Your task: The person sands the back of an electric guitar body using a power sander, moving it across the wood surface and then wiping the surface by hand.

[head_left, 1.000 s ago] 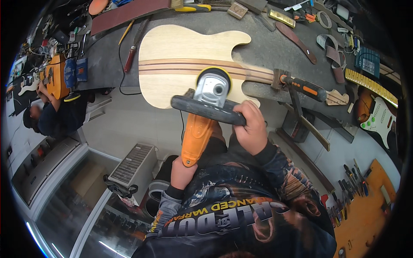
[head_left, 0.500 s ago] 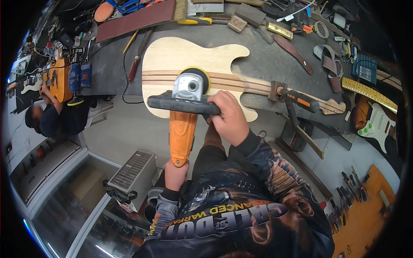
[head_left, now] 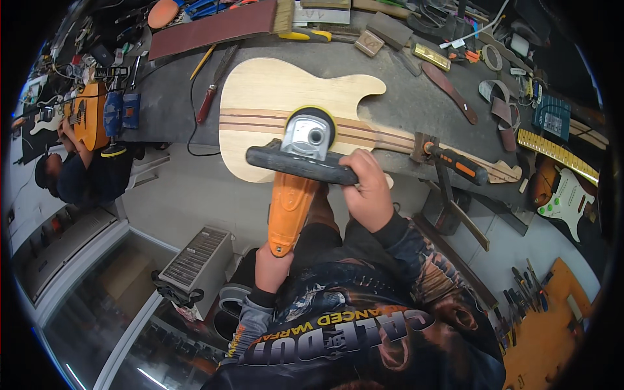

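A pale wooden guitar body (head_left: 260, 84) with striped centre wood lies on the bench; a clamp (head_left: 454, 164) sits on its neck. Over the body is an orange power sander (head_left: 289, 208) with a silver head and yellow-rimmed round pad, whose underside is hidden. My right hand (head_left: 369, 192) is closed round the right end of its black side handle. Lower down, my left hand (head_left: 273, 266) grips the rear end of the orange housing, fingers mostly hidden beneath it.
The dark bench (head_left: 172, 104) carries a red-handled file (head_left: 208, 103), a long maroon board (head_left: 211, 29) and several tools. Another person (head_left: 78, 175) is beside an orange guitar (head_left: 91, 117) at left. A sunburst guitar (head_left: 562, 201) is at right; a metal case (head_left: 195, 260) stands low left.
The sander and both my hands shifted left across the guitar body, then partway back right. The whole view has also shifted slightly.
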Demonstrator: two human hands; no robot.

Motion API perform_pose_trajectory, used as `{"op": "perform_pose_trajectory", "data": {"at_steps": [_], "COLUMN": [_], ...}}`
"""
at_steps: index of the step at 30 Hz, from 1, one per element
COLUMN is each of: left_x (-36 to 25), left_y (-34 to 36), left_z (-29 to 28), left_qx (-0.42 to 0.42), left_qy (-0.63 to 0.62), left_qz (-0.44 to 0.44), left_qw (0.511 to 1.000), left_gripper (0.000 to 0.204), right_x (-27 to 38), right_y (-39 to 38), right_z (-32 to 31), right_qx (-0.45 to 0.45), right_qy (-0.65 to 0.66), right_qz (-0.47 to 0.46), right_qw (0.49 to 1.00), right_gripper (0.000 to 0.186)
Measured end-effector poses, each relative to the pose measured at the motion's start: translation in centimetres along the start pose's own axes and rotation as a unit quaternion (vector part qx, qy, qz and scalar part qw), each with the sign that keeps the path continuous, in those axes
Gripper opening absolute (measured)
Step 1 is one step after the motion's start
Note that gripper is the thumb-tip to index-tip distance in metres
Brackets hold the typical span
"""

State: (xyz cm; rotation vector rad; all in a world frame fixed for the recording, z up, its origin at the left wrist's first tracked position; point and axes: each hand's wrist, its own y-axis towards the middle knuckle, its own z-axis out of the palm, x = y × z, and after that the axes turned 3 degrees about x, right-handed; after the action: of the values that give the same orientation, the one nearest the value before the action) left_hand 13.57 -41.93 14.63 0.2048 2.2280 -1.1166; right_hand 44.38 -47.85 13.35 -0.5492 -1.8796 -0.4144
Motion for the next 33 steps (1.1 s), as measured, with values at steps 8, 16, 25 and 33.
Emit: {"op": "perform_pose_trajectory", "data": {"at_steps": [8, 16, 25, 33], "left_x": [4.0, 2.7, 0.1, 1.7], "left_y": [0.2, 0.3, -1.1, -1.5], "left_z": [-2.7, -1.3, 2.0, 0.6], "left_qx": [-0.085, -0.069, 0.056, 0.046], "left_qy": [-0.054, -0.05, 0.017, -0.002], "left_qz": [-0.034, -0.071, 0.023, 0.017], "left_qw": [0.994, 0.994, 0.998, 0.999], "left_gripper": [0.014, 0.014, 0.035, 0.031], "right_x": [1.0, 0.1, -0.6, 0.4], "right_y": [4.3, 3.7, -5.3, -4.5], "right_z": [6.8, 4.6, -3.5, -1.1], "right_qx": [0.044, 0.031, -0.021, 0.01], "right_qy": [0.046, 0.043, -0.039, -0.062], "right_qz": [-0.076, -0.07, 0.026, 0.038], "right_qw": [0.995, 0.996, 0.999, 0.997], "right_gripper": [0.035, 0.034, 0.026, 0.027]}}
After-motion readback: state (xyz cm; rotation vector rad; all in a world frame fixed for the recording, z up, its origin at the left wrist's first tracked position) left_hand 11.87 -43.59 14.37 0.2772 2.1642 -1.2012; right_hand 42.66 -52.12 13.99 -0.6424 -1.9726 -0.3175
